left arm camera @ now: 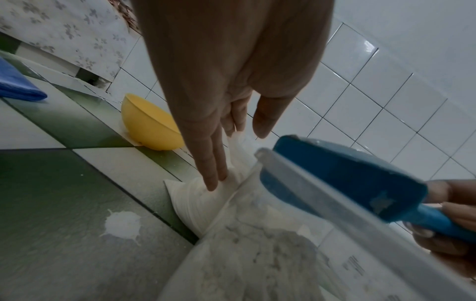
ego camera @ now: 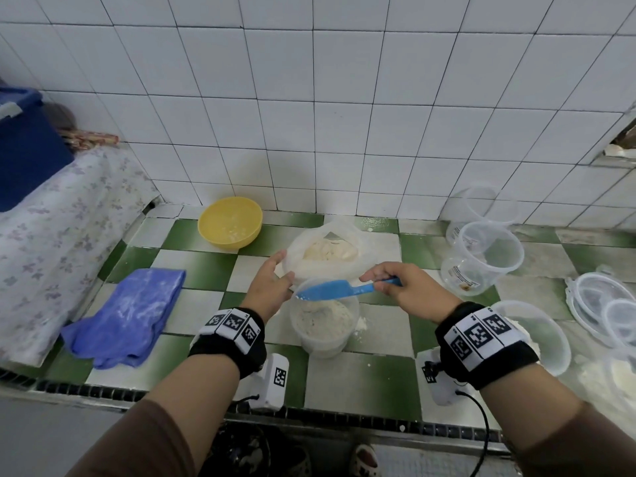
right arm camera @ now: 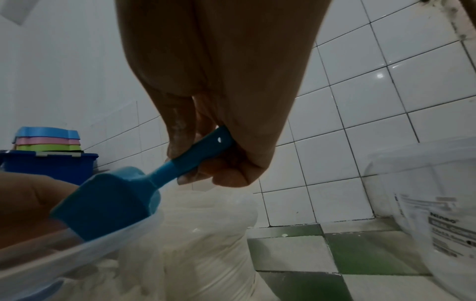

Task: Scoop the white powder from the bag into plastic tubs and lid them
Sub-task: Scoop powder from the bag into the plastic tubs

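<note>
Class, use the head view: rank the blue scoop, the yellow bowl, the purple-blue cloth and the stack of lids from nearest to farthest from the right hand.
1. Blue scoop: gripped by the right hand, over the tub.
2. Stack of lids: far right on the counter.
3. Yellow bowl: back left, by the wall.
4. Purple-blue cloth: far left.

Lids and bowl are nearly too close to call.

one scoop (ego camera: 335,290), one yellow bowl (ego camera: 230,222), one bag (ego camera: 330,253), one cloth (ego camera: 127,315)

- Scoop (ego camera: 339,289): bright blue.
- Bowl (ego camera: 230,221), far left: yellow.
- Cloth (ego camera: 127,315), near left: blue-violet, dusted white.
- Counter (ego camera: 361,383): green and white checks.
- Wall (ego camera: 344,98): white tiles, dark grout.
- Powder (ego camera: 323,321): off-white.
- Cover (ego camera: 51,235), far left: pale, with lilac flowers.
- Box (ego camera: 24,146): dark blue.
</note>
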